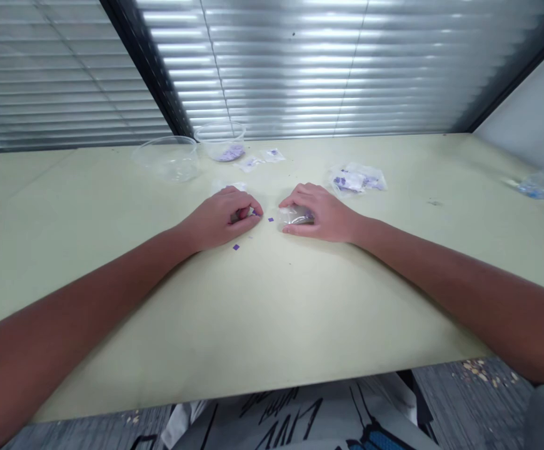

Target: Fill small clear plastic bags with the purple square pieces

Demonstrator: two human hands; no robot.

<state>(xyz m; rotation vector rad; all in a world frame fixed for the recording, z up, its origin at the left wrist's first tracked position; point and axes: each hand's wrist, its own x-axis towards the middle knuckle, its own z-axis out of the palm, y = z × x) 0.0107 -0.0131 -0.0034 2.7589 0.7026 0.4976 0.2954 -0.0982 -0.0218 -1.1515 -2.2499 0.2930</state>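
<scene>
My left hand (pixel 222 219) rests on the pale green table (pixel 272 312) with its fingers curled in a pinch at the tip, seemingly on a tiny purple piece I can hardly make out. My right hand (pixel 321 212) lies just to its right, fingers closed over a small clear plastic bag (pixel 292 216). Between the hands sits a small purple chip (pixel 271 219), and another purple chip (pixel 236 247) lies in front of my left hand.
Two clear plastic bowls stand at the back: an empty-looking bowl (pixel 169 158) and a second bowl (pixel 220 140) with purple pieces inside. Small bags with purple pieces (pixel 356 180) lie behind my right hand, more bags (pixel 260 159) near the bowls. Window blinds run behind the table.
</scene>
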